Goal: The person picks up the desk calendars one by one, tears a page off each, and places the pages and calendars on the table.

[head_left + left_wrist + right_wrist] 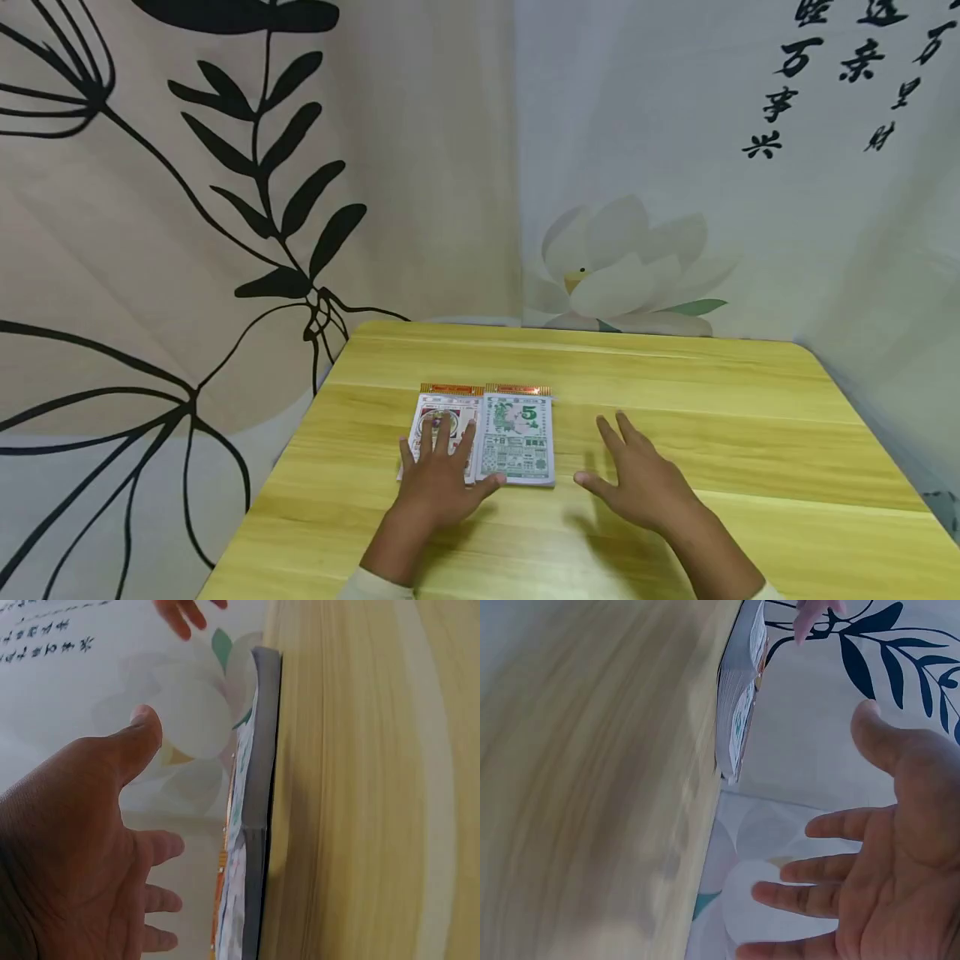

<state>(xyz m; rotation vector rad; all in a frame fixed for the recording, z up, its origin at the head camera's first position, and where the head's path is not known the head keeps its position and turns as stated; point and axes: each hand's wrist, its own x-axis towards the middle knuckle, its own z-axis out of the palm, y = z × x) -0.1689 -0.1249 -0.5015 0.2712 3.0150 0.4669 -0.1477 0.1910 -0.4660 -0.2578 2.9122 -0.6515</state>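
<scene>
Two thick tear-off calendar pads lie side by side on the table. The left calendar pad has red and dark print; the right calendar pad has green print with a large 5. Both carry a red and gold strip along the top. Over the left pad hovers my left hand, fingers spread and partly hiding its page. A gap between this hand and the pad edges shows in the left wrist view. To the right of the pads, my right hand hangs above the table, fingers spread, holding nothing.
The pads lie on a yellow wood-grain table with rounded far corners. Behind it hangs a pale curtain with black plant shapes on the left, a lotus and black brush characters on the right.
</scene>
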